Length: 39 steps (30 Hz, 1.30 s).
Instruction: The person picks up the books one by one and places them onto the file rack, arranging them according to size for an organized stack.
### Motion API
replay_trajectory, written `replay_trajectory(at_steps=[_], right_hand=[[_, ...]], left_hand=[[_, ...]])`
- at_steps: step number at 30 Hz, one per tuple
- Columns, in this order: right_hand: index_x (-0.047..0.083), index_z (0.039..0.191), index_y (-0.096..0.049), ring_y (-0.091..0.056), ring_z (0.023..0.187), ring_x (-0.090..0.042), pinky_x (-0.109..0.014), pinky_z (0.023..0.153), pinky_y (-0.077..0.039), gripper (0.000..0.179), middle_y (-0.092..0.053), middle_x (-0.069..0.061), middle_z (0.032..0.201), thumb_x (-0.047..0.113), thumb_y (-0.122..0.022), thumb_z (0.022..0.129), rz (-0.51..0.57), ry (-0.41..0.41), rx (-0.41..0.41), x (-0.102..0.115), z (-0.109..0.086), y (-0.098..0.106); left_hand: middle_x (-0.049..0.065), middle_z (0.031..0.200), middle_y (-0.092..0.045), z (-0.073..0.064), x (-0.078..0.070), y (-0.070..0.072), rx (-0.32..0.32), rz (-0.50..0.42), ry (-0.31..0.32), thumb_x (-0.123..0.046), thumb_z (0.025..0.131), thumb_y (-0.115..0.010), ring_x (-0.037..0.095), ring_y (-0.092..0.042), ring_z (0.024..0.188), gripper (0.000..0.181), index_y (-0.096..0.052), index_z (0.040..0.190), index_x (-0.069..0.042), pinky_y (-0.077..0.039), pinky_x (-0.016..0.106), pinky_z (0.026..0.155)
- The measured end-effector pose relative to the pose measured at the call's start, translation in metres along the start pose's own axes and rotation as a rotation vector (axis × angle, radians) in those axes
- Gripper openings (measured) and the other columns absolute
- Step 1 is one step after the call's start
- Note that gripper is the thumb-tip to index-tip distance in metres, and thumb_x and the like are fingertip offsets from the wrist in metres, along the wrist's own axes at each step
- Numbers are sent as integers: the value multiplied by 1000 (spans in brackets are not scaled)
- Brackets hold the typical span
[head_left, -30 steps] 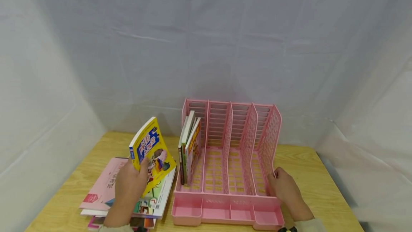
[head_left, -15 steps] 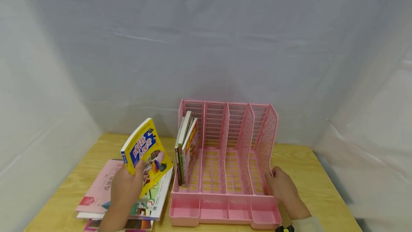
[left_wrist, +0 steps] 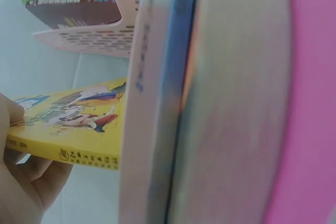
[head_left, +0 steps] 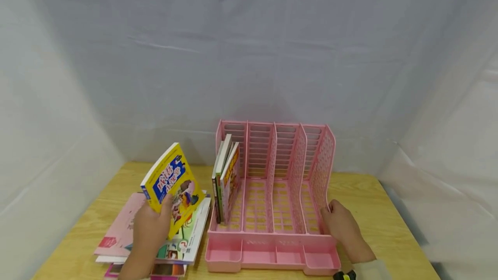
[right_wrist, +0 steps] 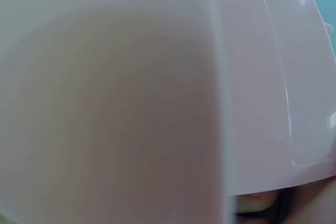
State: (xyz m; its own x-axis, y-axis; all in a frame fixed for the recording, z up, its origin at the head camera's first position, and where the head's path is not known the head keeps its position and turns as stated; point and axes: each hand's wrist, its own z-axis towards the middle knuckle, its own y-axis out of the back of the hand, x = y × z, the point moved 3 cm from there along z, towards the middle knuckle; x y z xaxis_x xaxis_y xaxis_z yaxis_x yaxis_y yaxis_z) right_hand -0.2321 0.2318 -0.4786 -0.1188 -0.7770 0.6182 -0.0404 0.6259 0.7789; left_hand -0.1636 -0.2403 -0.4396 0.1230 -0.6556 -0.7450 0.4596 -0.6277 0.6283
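Note:
My left hand (head_left: 151, 226) grips a yellow paperback book (head_left: 171, 185) by its spine side, thumb across the front cover. The book is tilted and held over a stack of books, whose pink cover (head_left: 120, 224) shows at the left. In the left wrist view the yellow book (left_wrist: 79, 124) lies between thumb and fingers, beside the blurred edges of the stack (left_wrist: 231, 103). My right hand (head_left: 342, 226) pinches the right side wall of a pink desk file rack (head_left: 272, 239). The right wrist view is mostly filled by the rack's pink plastic (right_wrist: 257, 87).
Several thin books (head_left: 225, 180) stand upright in the rack's leftmost slot. Low open trays (head_left: 272, 256) run along the rack's front. Everything rests on a wooden table (head_left: 362, 193), with pale cloth (head_left: 249, 55) hanging behind and at both sides.
My left hand has drawn the yellow book slightly left, away from the rack. The right hand keeps its hold on the rack wall. The head view has shifted a little.

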Motion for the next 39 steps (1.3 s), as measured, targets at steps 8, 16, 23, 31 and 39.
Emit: replay_trajectory(at_steps=[8, 16, 23, 31, 39], right_hand=[[6, 88, -53, -50, 66, -23, -34, 56, -39, 28, -52, -8, 73, 29, -48, 104, -24, 23, -16, -3, -1, 6], [6, 94, -55, -53, 68, -22, -34, 58, -41, 29, -55, -8, 77, 31, -46, 106, -13, 17, 10, -4, 1, 2], [4, 96, -57, -53, 69, -22, -34, 58, -42, 29, -57, -8, 79, 29, -44, 105, -28, 22, 5, -4, 4, -3], [2, 105, -59, -53, 71, -23, -34, 60, -43, 33, -58, -8, 82, 30, -41, 108, -16, 15, 14, -3, 3, -3], [0, 107, -59, -54, 72, -22, -34, 60, -44, 34, -58, -8, 82, 29, -41, 108, -20, 24, 1, -2, 3, -2]], left_hand=[[29, 130, -66, -2, -10, -3, 64, 34, -60, -54, 108, -41, 42, -73, 101, 71, -51, 145, 5, -62, 49, 78], [28, 135, -63, -6, -13, 7, 255, 109, -87, -48, 106, -51, 43, -69, 110, 66, -49, 149, 3, -57, 57, 90], [25, 121, -71, -6, -20, 20, 367, 321, -72, -46, 98, -64, 31, -72, 96, 67, -58, 139, 6, -57, 59, 87], [24, 106, -75, -12, -23, 27, 291, 304, -109, -46, 105, -55, 18, -61, 66, 63, -63, 130, 11, -50, 33, 53], [17, 142, -60, -29, -48, 42, -30, -109, -142, -40, 108, -53, 30, -70, 108, 57, -41, 156, -12, -62, 35, 79]])
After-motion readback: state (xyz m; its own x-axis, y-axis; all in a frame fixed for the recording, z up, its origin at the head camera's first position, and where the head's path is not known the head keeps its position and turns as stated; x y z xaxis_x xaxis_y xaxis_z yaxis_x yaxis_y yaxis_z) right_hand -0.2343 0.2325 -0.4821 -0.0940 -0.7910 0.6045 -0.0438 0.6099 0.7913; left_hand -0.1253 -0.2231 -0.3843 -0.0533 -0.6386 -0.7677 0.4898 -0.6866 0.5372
